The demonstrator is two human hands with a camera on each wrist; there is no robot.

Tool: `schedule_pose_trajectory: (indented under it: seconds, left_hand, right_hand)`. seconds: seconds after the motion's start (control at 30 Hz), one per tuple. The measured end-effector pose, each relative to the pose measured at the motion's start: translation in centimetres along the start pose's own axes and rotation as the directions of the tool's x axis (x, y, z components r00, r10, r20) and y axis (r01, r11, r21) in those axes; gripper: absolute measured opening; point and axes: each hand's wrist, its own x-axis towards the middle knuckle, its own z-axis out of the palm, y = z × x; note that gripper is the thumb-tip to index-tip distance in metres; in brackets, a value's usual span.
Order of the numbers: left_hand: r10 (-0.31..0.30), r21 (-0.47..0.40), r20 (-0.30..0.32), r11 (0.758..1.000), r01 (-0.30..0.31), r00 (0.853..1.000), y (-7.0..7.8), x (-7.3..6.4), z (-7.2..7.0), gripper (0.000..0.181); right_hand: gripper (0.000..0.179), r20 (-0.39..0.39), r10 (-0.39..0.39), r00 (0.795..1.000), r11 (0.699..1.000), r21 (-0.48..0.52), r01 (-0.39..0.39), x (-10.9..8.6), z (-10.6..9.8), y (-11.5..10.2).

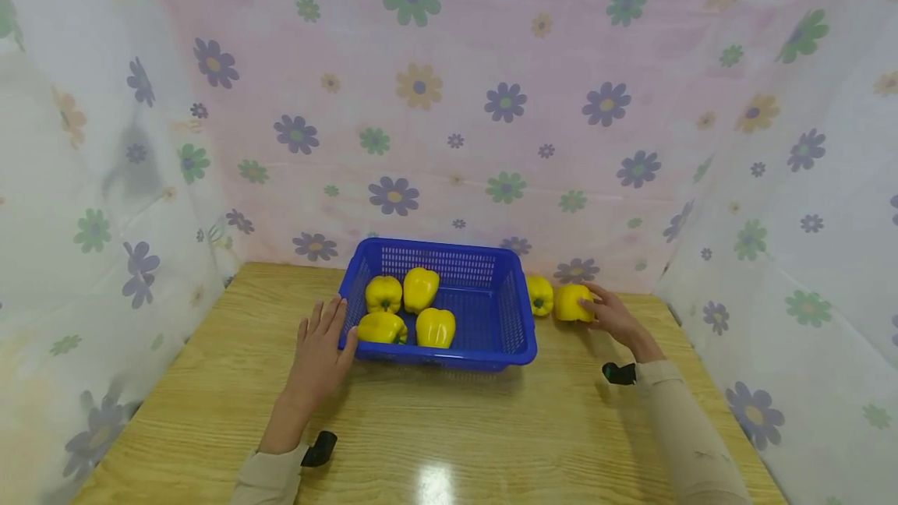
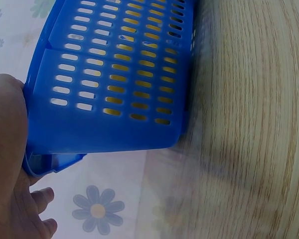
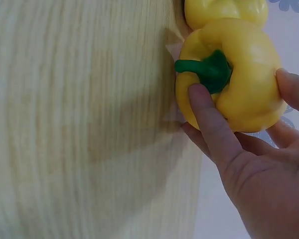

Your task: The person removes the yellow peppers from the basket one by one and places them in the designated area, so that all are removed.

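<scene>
My right hand (image 1: 617,320) grips a yellow bell pepper (image 1: 574,303) by its side, to the right of the blue basket (image 1: 519,345). In the right wrist view, fingers (image 3: 217,132) and thumb lie around this pepper (image 3: 254,74), whose green stem points toward the table. A second yellow pepper (image 1: 539,296) sits between it and the basket. My left hand (image 1: 321,353) rests at the basket's left rim, fingers extended and spread. Inside the basket, several yellow peppers (image 1: 421,290) lie in the left half. The left wrist view shows the basket's slotted wall (image 2: 104,132) beside that hand.
The wooden table (image 1: 449,419) extends in front of the basket. Flower-patterned cloth (image 1: 463,100) hangs close behind it and along both sides. A black wrist device (image 1: 320,449) juts out by the left sleeve, another (image 1: 620,373) by the right.
</scene>
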Motion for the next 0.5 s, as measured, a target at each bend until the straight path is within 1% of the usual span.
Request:
schedule_pose_trajectory:
  seconds: [0.13, 0.27, 0.37, 0.5]
  left_hand:
    - [0.003, 0.001, -0.006, 1.0, -0.003, 1.0, -0.1, 0.0, 0.0, 0.061]
    - [0.001, -0.004, -0.003, 1.0, -0.001, 1.0, 0.0, 0.0, 0.0, 0.061]
    - [-0.002, -0.007, 0.002, 1.0, 0.002, 1.0, 0.1, 0.0, -0.1, 0.061]
    - [-0.006, -0.007, 0.004, 1.0, 0.006, 1.0, 0.1, 0.0, -0.2, 0.061]
  right_hand:
    - [0.068, 0.024, 0.008, 1.0, 1.0, -0.019, -0.008, 0.7, -0.3, -0.2]
    - [0.065, 0.044, 0.007, 0.999, 0.999, -0.039, -0.005, 1.2, -0.6, -0.4]
    - [0.062, 0.052, 0.007, 0.999, 0.999, -0.052, -0.005, 1.6, -0.6, -0.6]
    - [0.062, 0.057, 0.024, 0.998, 0.998, -0.058, -0.021, 2.1, -0.6, -1.0]
